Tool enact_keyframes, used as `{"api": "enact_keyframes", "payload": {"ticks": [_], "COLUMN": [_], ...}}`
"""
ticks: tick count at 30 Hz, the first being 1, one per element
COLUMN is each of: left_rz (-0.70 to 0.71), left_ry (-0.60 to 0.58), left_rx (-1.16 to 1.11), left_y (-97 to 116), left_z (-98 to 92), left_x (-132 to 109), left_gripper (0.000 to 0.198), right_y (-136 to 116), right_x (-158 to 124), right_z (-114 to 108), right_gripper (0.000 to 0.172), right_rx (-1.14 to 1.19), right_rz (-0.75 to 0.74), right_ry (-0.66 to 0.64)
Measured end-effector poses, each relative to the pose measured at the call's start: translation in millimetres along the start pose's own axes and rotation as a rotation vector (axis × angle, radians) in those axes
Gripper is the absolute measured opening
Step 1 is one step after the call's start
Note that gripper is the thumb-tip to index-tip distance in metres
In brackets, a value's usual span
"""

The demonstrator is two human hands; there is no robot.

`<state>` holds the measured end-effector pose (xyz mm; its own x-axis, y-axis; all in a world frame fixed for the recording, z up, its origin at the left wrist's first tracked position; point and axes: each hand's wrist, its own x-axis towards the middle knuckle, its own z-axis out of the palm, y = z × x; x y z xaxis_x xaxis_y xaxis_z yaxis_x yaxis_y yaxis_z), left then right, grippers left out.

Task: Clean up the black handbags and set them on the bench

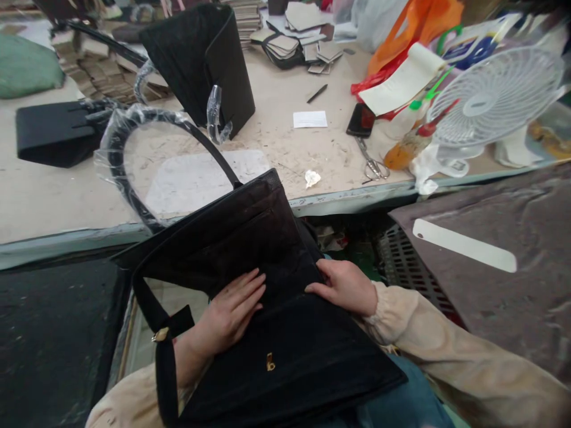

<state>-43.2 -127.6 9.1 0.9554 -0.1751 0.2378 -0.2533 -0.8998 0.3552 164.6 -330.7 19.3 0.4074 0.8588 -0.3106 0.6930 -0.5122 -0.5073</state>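
Note:
A black suede handbag (250, 238) lies tilted across my lap, its open top leaning on the table edge. Its handle (147, 119) is wrapped in clear plastic and arches over the table. My left hand (232, 309) lies flat on the bag's front, fingers stretched out and together. My right hand (343, 285) rests on the bag's right edge, its fingers curled over that edge. A small gold clasp (269, 361) shows on the flap near me, and a gold fitting (159, 334) sits on the strap at the left.
A second black bag (200, 59) stands on the table behind, a third (53, 131) lies at the left. Scissors (372, 163), a phone (360, 120), a white fan (495, 95), glue bottles (413, 128), a pen (316, 93) and stacked card pieces (307, 41) lie there too.

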Motion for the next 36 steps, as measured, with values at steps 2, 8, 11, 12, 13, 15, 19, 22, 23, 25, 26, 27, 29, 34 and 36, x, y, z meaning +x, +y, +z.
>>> {"api": "enact_keyframes", "payload": {"ticks": [2,8,11,12,13,15,19,22,23,25,26,27,29,34,36], "left_rz": [-0.007,0.047,0.085,0.090,0.091,0.097,0.066,0.038,0.032,0.031,0.030,0.027,0.027,0.100,0.114], "left_ry": [-0.016,-0.372,-0.388,-0.387,-0.394,-0.399,-0.377,-0.334,-0.324,-0.302,-0.296,-0.300,-0.313,-0.288,-0.273], "left_rx": [-0.042,0.031,0.081,0.101,0.123,0.164,0.202,0.231,0.240,0.247,0.246,0.242,0.233,0.261,0.283], "left_y": [-0.5,0.2,0.2,0.4,0.7,1.7,6.1,10.8,12.0,13.3,13.4,13.1,12.0,9.9,10.3], "left_z": [-13.7,-32.1,-27.7,-24.9,-21.6,-14.7,-4.2,-1.5,-1.4,-1.4,-1.4,-1.5,-2.0,-5.2,-5.3], "left_x": [-17.4,-31.0,-32.2,-33.7,-35.7,-40.5,-47.1,-47.1,-46.8,-46.6,-46.7,-46.5,-45.2,-34.8,-32.0], "left_gripper": [0.042,0.043,0.048,0.049,0.050,0.050,0.046,0.050,0.051,0.053,0.054,0.056,0.058,0.056,0.054], "right_y": [0.0,5.9,1.2,-4.5,-12.2,-31.3,-57.4,-46.8,-38.6,-20.5,-12.3,-5.3,4.6,16.3,21.7], "right_x": [-0.7,-0.3,14.4,22.8,32.5,53.6,82.3,80.8,76.9,66.5,60.8,55.3,45.3,25.6,16.6], "right_z": [1.1,-10.0,-25.6,-29.0,-30.4,-26.8,-5.6,3.2,3.3,0.5,-1.4,-3.1,-5.1,-4.8,-6.4], "right_gripper": [0.043,0.047,0.034,0.032,0.031,0.037,0.040,0.041,0.042,0.042,0.040,0.039,0.038,0.037,0.035], "right_rx": [0.001,-0.311,-0.341,-0.300,-0.252,-0.201,-0.322,-0.358,-0.343,-0.295,-0.274,-0.256,-0.228,-0.211,-0.229], "right_rz": [0.001,-0.173,-0.486,-0.641,-0.799,-1.065,-1.248,-1.205,-1.181,-1.112,-1.068,-1.021,-0.945,-0.872,-0.850], "right_ry": [-0.002,0.170,0.231,0.188,0.121,-0.070,-0.444,-0.525,-0.525,-0.507,-0.487,-0.462,-0.400,-0.227,-0.139]}}
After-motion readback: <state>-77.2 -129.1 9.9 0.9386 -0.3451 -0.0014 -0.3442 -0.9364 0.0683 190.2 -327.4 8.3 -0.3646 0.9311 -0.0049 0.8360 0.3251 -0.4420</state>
